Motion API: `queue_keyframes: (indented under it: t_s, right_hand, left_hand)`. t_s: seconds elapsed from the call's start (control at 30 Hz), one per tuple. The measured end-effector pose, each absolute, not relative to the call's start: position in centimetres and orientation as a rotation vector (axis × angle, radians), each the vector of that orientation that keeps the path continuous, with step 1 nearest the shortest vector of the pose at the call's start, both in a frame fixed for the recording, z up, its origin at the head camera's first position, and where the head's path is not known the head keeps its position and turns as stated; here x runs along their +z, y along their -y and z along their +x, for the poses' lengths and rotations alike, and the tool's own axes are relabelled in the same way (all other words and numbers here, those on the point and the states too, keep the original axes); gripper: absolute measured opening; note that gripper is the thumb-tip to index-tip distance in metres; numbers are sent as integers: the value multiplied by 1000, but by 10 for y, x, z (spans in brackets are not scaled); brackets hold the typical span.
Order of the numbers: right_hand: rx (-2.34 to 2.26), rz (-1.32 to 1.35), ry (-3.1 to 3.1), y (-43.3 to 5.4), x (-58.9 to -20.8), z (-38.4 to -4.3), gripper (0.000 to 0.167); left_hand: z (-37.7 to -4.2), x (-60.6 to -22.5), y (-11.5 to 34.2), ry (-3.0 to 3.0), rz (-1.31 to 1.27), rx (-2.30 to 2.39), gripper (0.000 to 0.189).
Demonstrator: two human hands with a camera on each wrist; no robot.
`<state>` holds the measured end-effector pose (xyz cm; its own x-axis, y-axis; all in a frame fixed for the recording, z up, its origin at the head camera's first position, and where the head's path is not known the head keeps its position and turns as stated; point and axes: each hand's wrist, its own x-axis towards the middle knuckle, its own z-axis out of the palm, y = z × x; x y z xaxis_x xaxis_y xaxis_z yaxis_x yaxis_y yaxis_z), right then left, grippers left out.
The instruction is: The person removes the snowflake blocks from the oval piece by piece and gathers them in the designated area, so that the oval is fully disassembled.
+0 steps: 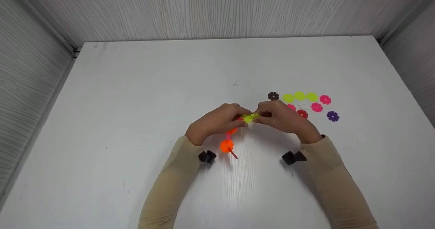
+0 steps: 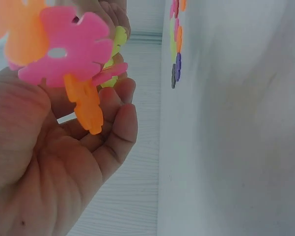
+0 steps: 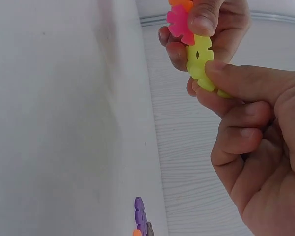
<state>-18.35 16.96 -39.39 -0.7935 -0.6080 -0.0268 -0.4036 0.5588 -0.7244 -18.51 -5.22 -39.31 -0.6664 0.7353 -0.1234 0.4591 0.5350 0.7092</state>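
Observation:
Both hands meet above the white table. My left hand [image 1: 217,122] grips a chain of flower-shaped interlocking discs by its pink and orange part. From that hand the chain hangs toward me, with an orange disc [image 1: 226,146] and a thin red disc [image 1: 233,153] seen edge-on at its lower end. Thumb and index finger of my right hand [image 3: 265,132] pinch a yellow disc [image 3: 206,84]. It meets another yellow disc [image 3: 199,53] beside a pink disc [image 3: 178,22]; fingers partly hide the joint. In the left wrist view, a large pink disc [image 2: 83,46] shows near the palm.
Loose discs lie beyond and right of my right hand: a dark brown disc [image 1: 273,96], several yellow ones [image 1: 299,95], pink ones [image 1: 325,100], a white disc [image 1: 304,105], a red disc [image 1: 302,113] and a purple disc [image 1: 333,116]. Wood-patterned panels [image 1: 217,11] border the table.

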Motion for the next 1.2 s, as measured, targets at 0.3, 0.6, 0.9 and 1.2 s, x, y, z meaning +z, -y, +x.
queue_keyframes:
  t_s: [0.3, 0.6, 0.9, 1.2]
  right_hand:
    - [-1092, -833, -2482, -175, -397, -186, 15]
    - [-1131, -827, -2499, -175, -397, -186, 26]
    - [-1141, -585, -2564, -180, -397, -192, 27]
    - [-1149, -473, -2499, -194, -400, -199, 28]
  left_hand:
    - [-185, -394, 53, -2386, 1040, 910, 30]
    - [-187, -389, 66, -2498, 976, 977, 40]
    - [-190, -392, 63, -2534, 902, 944, 37]
    - [-195, -404, 67, -2532, 810, 873, 34]
